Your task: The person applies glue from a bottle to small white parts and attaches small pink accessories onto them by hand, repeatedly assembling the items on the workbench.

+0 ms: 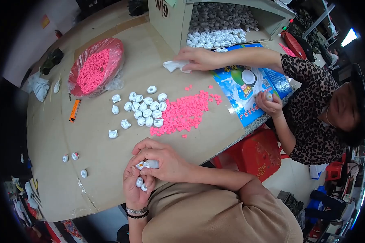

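Note:
Close to my body, both hands meet above the table's near edge. My left hand (133, 184), with bracelets at its wrist, is curled around small white rounded pieces (139, 182). My right hand (166, 160) closes over it, gripping another white piece (152, 163) between its fingers. A white bit with an orange spot (140, 165) shows between the two hands; its kind is unclear. Beyond them lies a cluster of similar white pieces (142, 107) with dark markings. Beside the cluster spreads a heap of small pink pieces (186, 111).
A red plastic-lined basin (117, 50) holds more pink pieces. An orange marker-like stick (74, 110) lies nearby. At right, a co-worker's hand (205, 58) touches white cloth or paper (174, 66); the other hand (269, 104) holds a white piece. An open box (170, 24) contains many pieces.

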Action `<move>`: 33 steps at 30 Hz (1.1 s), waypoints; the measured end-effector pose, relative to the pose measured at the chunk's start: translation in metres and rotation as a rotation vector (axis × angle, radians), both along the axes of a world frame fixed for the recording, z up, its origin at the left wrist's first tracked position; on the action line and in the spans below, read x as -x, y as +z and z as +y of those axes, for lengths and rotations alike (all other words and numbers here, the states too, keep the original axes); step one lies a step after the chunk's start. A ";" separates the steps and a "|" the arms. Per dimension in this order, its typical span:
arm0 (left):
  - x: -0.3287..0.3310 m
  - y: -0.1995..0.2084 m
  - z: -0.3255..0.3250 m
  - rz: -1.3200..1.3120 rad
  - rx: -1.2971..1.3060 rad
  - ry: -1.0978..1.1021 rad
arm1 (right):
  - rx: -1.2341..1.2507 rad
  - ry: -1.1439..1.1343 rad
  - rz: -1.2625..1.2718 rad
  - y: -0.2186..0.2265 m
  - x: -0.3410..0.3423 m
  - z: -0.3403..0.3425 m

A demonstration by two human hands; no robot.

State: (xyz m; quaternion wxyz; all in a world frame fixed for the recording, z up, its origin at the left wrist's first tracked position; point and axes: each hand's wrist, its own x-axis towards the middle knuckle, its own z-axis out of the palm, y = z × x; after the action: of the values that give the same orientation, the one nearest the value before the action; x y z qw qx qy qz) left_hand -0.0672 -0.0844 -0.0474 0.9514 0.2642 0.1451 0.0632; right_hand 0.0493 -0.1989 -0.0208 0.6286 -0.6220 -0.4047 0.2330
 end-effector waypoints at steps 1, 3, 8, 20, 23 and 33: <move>0.000 0.001 0.000 -0.007 0.007 -0.003 | -0.004 -0.001 -0.008 0.000 0.000 0.000; 0.001 0.001 0.000 -0.012 0.012 -0.004 | -0.010 0.000 -0.014 -0.001 0.001 0.000; 0.002 0.000 -0.001 -0.002 0.024 0.014 | -0.005 -0.004 -0.014 -0.001 0.002 0.000; 0.000 -0.001 0.000 -0.001 0.008 0.005 | 0.009 -0.008 0.011 0.001 0.000 0.001; -0.001 0.003 -0.001 0.016 0.001 0.007 | 0.003 -0.014 -0.002 -0.001 0.000 0.001; -0.001 0.004 0.000 0.019 0.017 -0.012 | 0.003 -0.010 -0.004 0.000 0.000 0.001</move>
State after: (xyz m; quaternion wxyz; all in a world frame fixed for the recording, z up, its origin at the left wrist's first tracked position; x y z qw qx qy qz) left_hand -0.0660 -0.0849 -0.0438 0.9526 0.2576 0.1530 0.0536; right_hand 0.0494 -0.1978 -0.0213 0.6279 -0.6253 -0.4026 0.2292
